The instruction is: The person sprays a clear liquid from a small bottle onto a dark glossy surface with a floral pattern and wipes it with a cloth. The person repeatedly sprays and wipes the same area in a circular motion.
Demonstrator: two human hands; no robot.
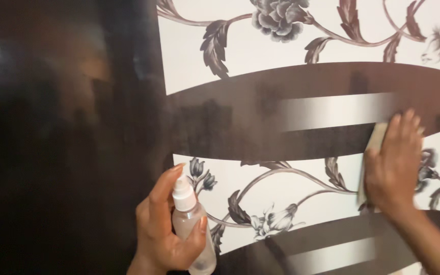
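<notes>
My left hand [161, 226] grips a small clear spray bottle [192, 226] with a white nozzle, forefinger resting on top of the nozzle, held upright against a glossy panel. My right hand [395, 163] presses a pale folded cloth [375, 147] flat on the panel's right side, fingers spread over it. The panel [260, 51] is white with grey flower and leaf prints, crossed by dark curved bands [240, 117] that carry silvery stripes.
The left part of the surface [52, 153] is dark, shiny and reflective, showing blurred reflections. A second dark band with a silvery stripe [327, 249] runs along the bottom right below my right hand.
</notes>
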